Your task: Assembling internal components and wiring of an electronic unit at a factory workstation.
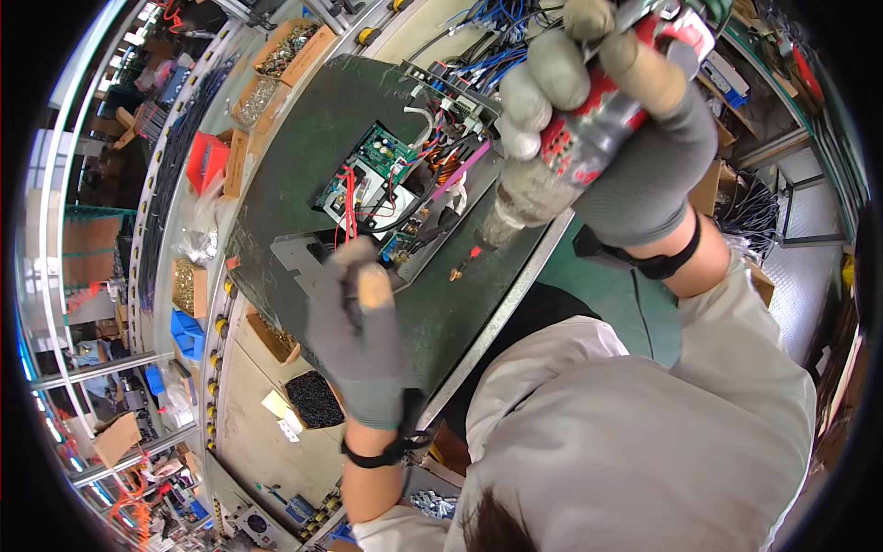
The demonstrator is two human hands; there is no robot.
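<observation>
My right hand [648, 161], in a grey glove with pale fingertips, grips a worn red-and-grey power screwdriver [566, 156] at the upper right. Its bit points down and left, and a small brass-coloured screw [455, 274] shows at the tip. Below and left of that tip lies an open metal chassis [299, 262] holding a green circuit board [384, 147], red wires [349, 207] and coils. Over the chassis's near left corner is my gloved left hand [359, 336], slightly blurred, its fingers curled together; whatever they pinch is hidden.
The chassis rests on a dark green work board [285, 147] with a metal front edge [501, 317]. Bins of small fasteners [189, 287], a red bin [207, 164] and a box of black screws [314, 399] stand to the left. Blue wires [501, 55] bunch at the far side.
</observation>
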